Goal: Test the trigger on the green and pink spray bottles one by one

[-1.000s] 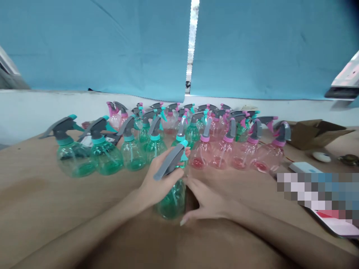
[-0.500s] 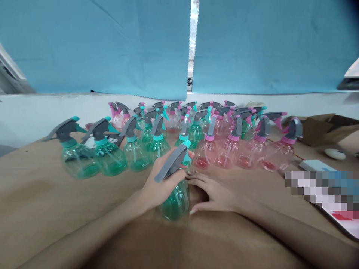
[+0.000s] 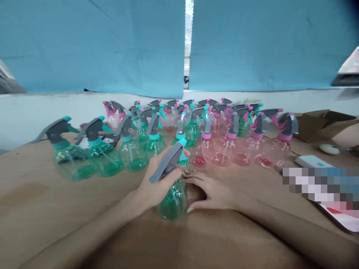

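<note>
My left hand (image 3: 159, 183) is closed round the neck of a green spray bottle (image 3: 173, 203) with a grey and turquoise trigger head. The bottle stands on the table close in front of me, and its nozzle points away. To its right, my right hand (image 3: 213, 190) lies open with thumb and fingers spread. Its fingertips are by the bottle's side; whether they touch it I cannot tell. Just beyond stands a row of spray bottles: green ones (image 3: 105, 160) on the left, pink ones (image 3: 202, 151) on the right, each with some liquid at the bottom.
More green and pink spray bottles crowd behind the front row on the wooden table (image 3: 50, 220). To the right are an open cardboard box (image 3: 314, 127), a white computer mouse (image 3: 329, 149), a small white box (image 3: 312, 162) and a partly blurred flat item. A blue curtain (image 3: 92, 48) hangs behind.
The whole view has shifted slightly, so most things appear a little further left. Both hands and the held spray bottle keep the same pose.
</note>
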`<control>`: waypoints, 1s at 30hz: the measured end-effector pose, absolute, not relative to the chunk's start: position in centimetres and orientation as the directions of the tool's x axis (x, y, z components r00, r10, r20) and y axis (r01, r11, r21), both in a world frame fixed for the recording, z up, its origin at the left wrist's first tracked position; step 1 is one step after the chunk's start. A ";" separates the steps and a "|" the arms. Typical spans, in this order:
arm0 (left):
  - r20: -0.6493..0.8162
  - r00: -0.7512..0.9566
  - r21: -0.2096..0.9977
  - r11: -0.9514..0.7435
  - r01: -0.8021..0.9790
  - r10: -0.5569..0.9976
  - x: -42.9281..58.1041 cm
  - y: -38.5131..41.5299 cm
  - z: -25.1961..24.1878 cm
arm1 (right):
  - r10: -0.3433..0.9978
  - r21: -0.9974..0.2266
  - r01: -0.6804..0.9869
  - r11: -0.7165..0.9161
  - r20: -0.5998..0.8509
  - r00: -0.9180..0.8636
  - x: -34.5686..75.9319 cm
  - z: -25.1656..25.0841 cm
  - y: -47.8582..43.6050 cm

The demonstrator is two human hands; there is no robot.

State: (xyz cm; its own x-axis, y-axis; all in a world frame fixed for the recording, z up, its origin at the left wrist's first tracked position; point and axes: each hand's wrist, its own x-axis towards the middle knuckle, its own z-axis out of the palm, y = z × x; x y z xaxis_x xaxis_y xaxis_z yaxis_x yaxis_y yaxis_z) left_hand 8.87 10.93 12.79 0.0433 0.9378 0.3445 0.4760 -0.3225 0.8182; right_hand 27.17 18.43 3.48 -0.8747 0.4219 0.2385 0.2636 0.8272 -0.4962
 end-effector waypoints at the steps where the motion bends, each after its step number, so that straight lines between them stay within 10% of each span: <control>1: 0.348 0.046 0.811 -0.326 0.487 0.936 8.9 10.9 12.9 | 0.423 -0.494 0.268 0.827 0.234 -0.875 27.2 3.5 18.5; 30: 0.389 -0.008 0.801 -0.334 0.497 0.921 9.1 11.2 11.9 | 0.418 -0.502 0.260 0.825 0.231 -0.878 27.2 3.4 18.6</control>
